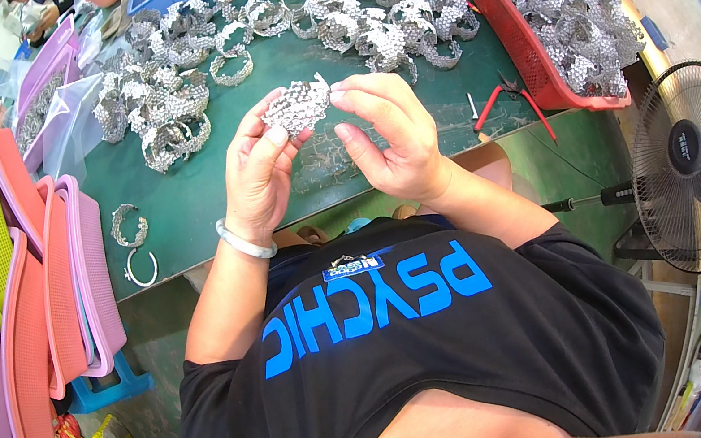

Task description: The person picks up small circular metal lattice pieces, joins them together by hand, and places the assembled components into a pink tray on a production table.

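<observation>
A person in a black shirt with blue lettering sits at the near edge of a dark green bench (pixel 184 198). A bare strip of the bench lies open between that edge and both hands. The left hand (pixel 258 174), with a pale bangle on its wrist, and the right hand (pixel 388 136) are raised together above the bench. Each grip is closed, thumb and fingertips pinching opposite ends of a curved strip of silver perforated metal mesh (pixel 296 107), which looks scaly and shiny and is held clear of the surface. To the left, two loose silver metal rings (pixel 134 247) lie near the bench edge, beside upright pink, orange and green plastic trays (pixel 26 295). Red-handled pliers (pixel 509 100) lie to the right. Further back, heaps of silver mesh cuffs (pixel 168 92) cover the bench. A red plastic basket (pixel 526 57) at the right holds more mesh pieces. A black electric fan (pixel 685 155) stands off the bench's right edge.
</observation>
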{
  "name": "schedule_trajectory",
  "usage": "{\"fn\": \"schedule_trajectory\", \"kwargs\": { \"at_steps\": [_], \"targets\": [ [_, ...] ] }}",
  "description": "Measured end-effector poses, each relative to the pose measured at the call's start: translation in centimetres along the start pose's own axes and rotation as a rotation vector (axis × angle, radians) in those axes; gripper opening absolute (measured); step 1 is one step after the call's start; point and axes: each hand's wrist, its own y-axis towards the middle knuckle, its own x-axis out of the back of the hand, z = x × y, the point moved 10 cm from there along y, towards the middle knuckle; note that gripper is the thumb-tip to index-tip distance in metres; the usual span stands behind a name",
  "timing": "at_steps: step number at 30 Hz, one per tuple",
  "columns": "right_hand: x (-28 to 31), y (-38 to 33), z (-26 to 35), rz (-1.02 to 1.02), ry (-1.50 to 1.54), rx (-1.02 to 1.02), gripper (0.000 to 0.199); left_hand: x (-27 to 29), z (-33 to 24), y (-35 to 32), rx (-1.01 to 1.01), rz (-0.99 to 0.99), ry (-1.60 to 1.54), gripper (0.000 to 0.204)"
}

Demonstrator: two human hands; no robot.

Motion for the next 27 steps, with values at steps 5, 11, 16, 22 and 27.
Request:
{"fn": "schedule_trajectory", "kwargs": {
  "at_steps": [5, 11, 16, 22, 27],
  "targets": [
    [-0.5, 0.1, 0.4, 0.039, -0.014, 0.005, 0.029, -0.1, 0.0, -0.1, 0.005, 0.000, -0.008, 0.056],
    [-1.1, 0.2, 1.3, 0.061, -0.024, 0.043, 0.026, -0.3, 0.8, 0.0, 0.055, 0.053, -0.245, 0.052],
    [-1.6, 0.1, 2.2, 0.085, -0.017, 0.080, 0.024, -1.0, 1.1, -0.2, 0.107, 0.107, -0.423, 0.057],
    [-2.3, 0.0, 2.8, 0.128, 0.003, 0.101, 0.023, -0.4, 2.0, -0.4, 0.185, 0.099, -0.578, 0.061],
    [-2.5, -0.1, 3.1, 0.130, 0.006, 0.127, 0.023, -1.1, 1.9, -0.4, 0.204, 0.144, -0.667, 0.066]
  ]
}}
